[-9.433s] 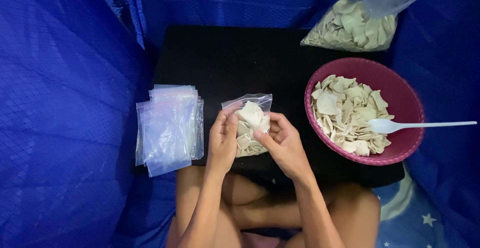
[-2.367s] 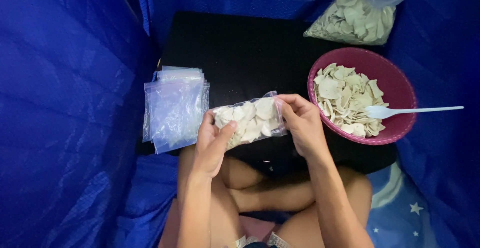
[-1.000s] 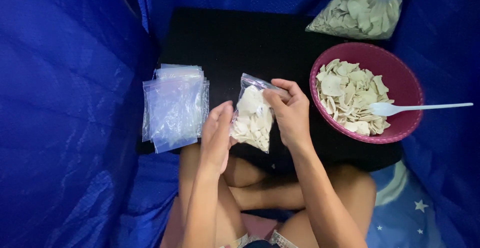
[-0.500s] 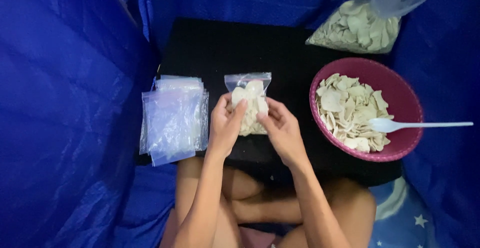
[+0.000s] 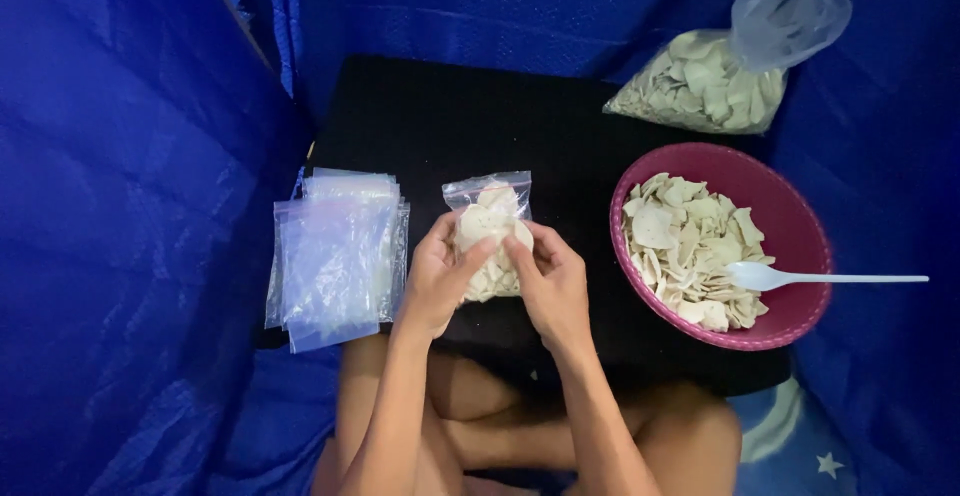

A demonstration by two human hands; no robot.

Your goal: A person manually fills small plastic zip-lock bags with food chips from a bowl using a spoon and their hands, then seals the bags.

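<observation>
The small clear zip bag of pale chips (image 5: 487,236) stands upright, mouth away from the person, left hand (image 5: 440,278) and right hand (image 5: 550,281) clamped on its lower sides, left of the pink bowl (image 5: 800,226).

filled clear zip bag (image 5: 488,236) centre; empty bags (image 5: 335,256) left; big clear sack (image 5: 715,71) far right

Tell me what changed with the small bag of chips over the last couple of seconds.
The small bag, earlier held sideways between both hands, was turned upright with its seal strip away from the person. The left hand and right hand now press its lower half from either side. The empty bags, pink bowl and spoon kept their places.
</observation>
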